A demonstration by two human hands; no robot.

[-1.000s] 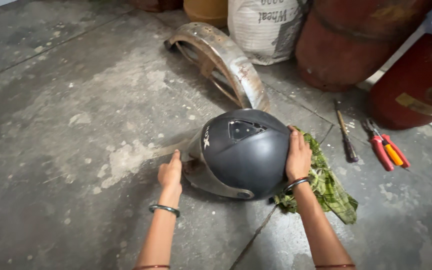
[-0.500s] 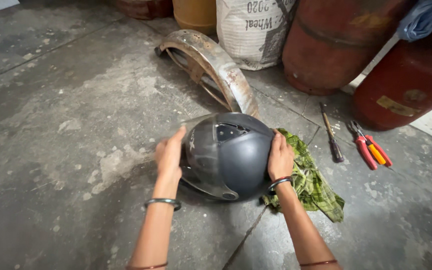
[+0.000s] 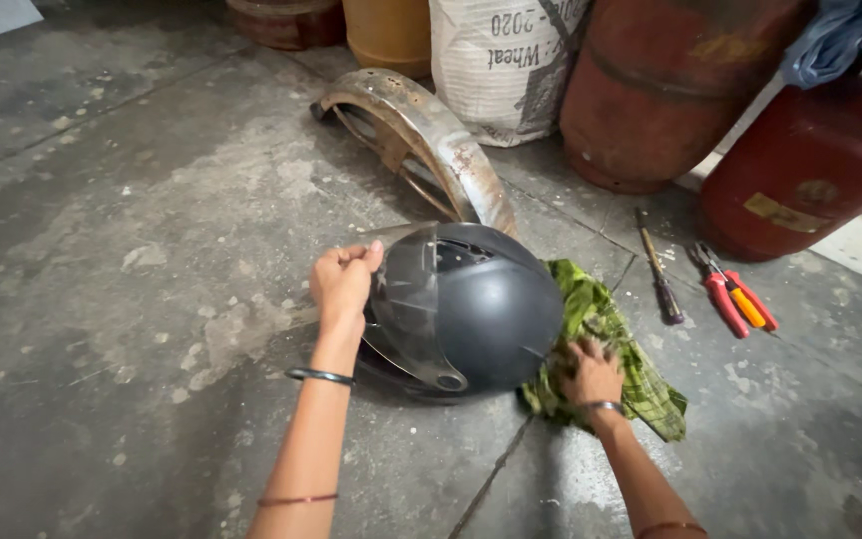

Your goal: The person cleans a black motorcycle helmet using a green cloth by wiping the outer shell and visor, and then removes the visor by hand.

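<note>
A dark grey helmet (image 3: 486, 304) lies on the concrete floor, its clear visor (image 3: 406, 284) raised toward the left. My left hand (image 3: 343, 279) grips the visor's upper edge with closed fingers. My right hand (image 3: 591, 371) rests on a crumpled green checked cloth (image 3: 641, 384) just right of the helmet; fingers are spread on the cloth and blurred, so a grip is unclear. Both wrists wear bangles.
A rusty curved metal mudguard (image 3: 431, 130) lies behind the helmet. A screwdriver (image 3: 658, 265) and red-and-orange pliers (image 3: 735, 294) lie to the right. Two red gas cylinders (image 3: 800, 160), a white sack (image 3: 506, 60) and a yellow drum (image 3: 386, 30) stand along the back.
My right hand left the helmet's right side and dropped onto the green cloth. My left hand rose from the floor to the visor and lifted it.
</note>
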